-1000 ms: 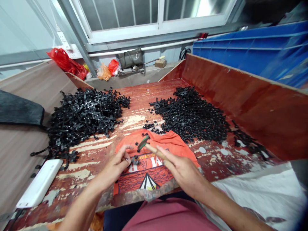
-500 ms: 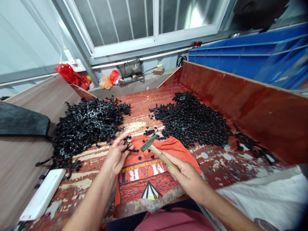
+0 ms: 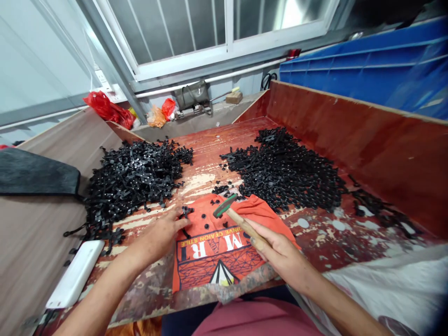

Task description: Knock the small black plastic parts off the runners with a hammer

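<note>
My right hand (image 3: 278, 249) is wrapped round the wooden handle of a small hammer (image 3: 243, 223) with a green head. The hammer head hovers or rests over an orange printed cloth (image 3: 210, 268); I cannot tell which. At the cloth's left edge, my left hand (image 3: 159, 238) has its fingers bent around a thin black strap-like piece (image 3: 185, 214) with knobbed ends. Several small black round bits lie on the cloth near the hammer head. To the left is a pile of shiny black pieces (image 3: 133, 175), and to the right another pile of black strips (image 3: 290, 170).
A white oblong box (image 3: 75, 275) lies at the left front. Reddish wooden boards (image 3: 360, 140) edge the worktable on the right, with a blue crate (image 3: 350, 79) behind. Plastic bags (image 3: 108, 112) and a grey-green pouch (image 3: 192, 95) sit by the window.
My left hand has turned from palm showing to back showing, and its black strap piece has moved slightly. My right hand keeps the hammer in nearly the same place. The view has shifted slightly.
</note>
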